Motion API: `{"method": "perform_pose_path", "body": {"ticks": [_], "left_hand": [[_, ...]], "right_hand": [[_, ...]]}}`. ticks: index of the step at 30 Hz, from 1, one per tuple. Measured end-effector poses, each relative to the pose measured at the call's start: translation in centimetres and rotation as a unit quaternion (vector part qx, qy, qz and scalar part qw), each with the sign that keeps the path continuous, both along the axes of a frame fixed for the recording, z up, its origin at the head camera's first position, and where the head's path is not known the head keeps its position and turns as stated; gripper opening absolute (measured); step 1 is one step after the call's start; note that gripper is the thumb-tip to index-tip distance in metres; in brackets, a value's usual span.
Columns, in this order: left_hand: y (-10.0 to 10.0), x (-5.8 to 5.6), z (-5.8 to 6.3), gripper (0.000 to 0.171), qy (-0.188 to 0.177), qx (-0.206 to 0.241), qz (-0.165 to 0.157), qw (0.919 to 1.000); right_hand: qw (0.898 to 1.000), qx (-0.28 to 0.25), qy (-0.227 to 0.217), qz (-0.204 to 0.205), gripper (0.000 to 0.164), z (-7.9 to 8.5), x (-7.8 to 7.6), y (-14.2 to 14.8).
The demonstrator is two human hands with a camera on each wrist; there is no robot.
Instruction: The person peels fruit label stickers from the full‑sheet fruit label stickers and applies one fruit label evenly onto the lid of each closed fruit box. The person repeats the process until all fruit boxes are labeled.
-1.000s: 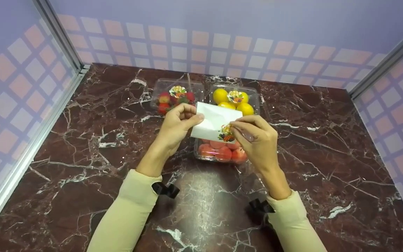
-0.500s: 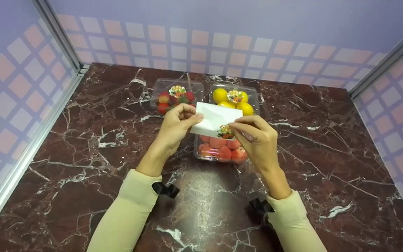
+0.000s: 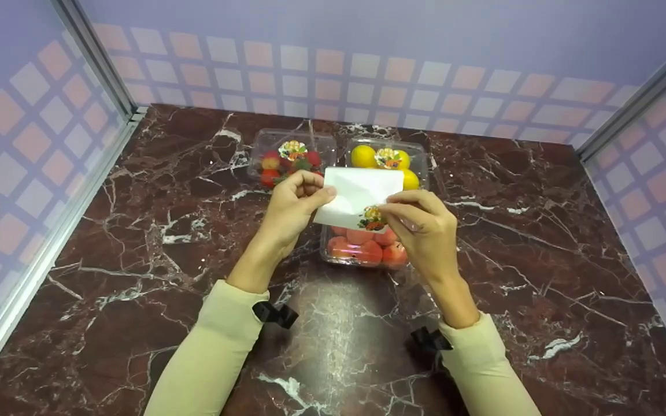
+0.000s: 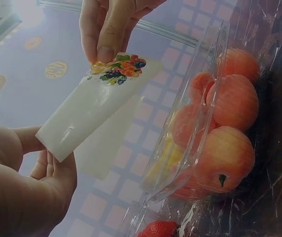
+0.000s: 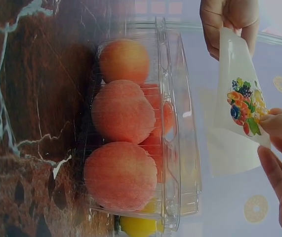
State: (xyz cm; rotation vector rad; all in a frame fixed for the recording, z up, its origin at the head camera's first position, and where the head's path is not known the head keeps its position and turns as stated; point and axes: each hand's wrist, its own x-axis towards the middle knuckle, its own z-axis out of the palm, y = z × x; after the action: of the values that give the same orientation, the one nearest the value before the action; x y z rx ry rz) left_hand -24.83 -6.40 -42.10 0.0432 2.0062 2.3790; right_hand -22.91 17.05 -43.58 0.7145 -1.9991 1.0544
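Observation:
My left hand (image 3: 289, 211) pinches the left edge of a white backing sheet (image 3: 353, 190), thumb on top. A round sticker printed with colourful fruit (image 3: 372, 218) is at the sheet's lower right corner. My right hand (image 3: 428, 225) pinches the sticker at its outer edge. In the left wrist view the right thumb lies on the fruit print (image 4: 118, 69), and the sheet bends between the hands. Under the sheet stands a clear plastic box of peaches (image 3: 365, 254), partly hidden in the head view; the right wrist view shows the peaches (image 5: 123, 111) through its side.
Behind are a clear box of strawberries and other red fruit (image 3: 269, 164) and a clear box of lemons (image 3: 363, 156), each with a fruit sticker on its lid. They stand on a dark red marbled table (image 3: 165, 300). Lilac walls with a square pattern (image 3: 327, 63) enclose it.
The sheet has tilted a little, its lower edge rising and more of the lemons now covered. The sticker has shifted slightly upward with it. Both hands stay nearly in place.

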Motion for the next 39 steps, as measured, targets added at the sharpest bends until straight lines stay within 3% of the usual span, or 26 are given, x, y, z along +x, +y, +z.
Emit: {"method": "perform_pose_path", "body": {"ticks": [8,22,27,30,34,39], "left_hand": [[0.51,0.12,0.03,0.014,0.004,0.007,0.018,0.9998],[0.59,0.11,-0.07,0.013,0.025,-0.029,0.054,0.9978],[0.64,0.20,-0.05,0.014,0.054,-0.049,0.064,0.9953],[0.65,0.33,0.04,0.015,0.089,-0.087,0.077,0.9892],[0.71,0.43,0.11,0.016,0.136,-0.146,0.098,0.9750],[0.82,0.63,0.22,0.018,0.174,-0.173,0.103,0.9640]], "right_hand": [[0.999,0.016,0.007,-0.041,0.010,0.02,-0.04,-0.10],[0.999,0.028,0.006,-0.021,0.006,-0.07,0.03,-0.10],[0.999,0.035,-0.002,-0.024,0.008,-0.04,0.08,-0.10],[0.999,0.040,-0.012,-0.027,0.011,-0.07,0.06,-0.08],[0.998,0.048,-0.023,-0.031,0.013,-0.15,0.06,-0.01],[0.997,0.053,-0.035,-0.033,0.013,-0.09,0.07,0.05]]}}
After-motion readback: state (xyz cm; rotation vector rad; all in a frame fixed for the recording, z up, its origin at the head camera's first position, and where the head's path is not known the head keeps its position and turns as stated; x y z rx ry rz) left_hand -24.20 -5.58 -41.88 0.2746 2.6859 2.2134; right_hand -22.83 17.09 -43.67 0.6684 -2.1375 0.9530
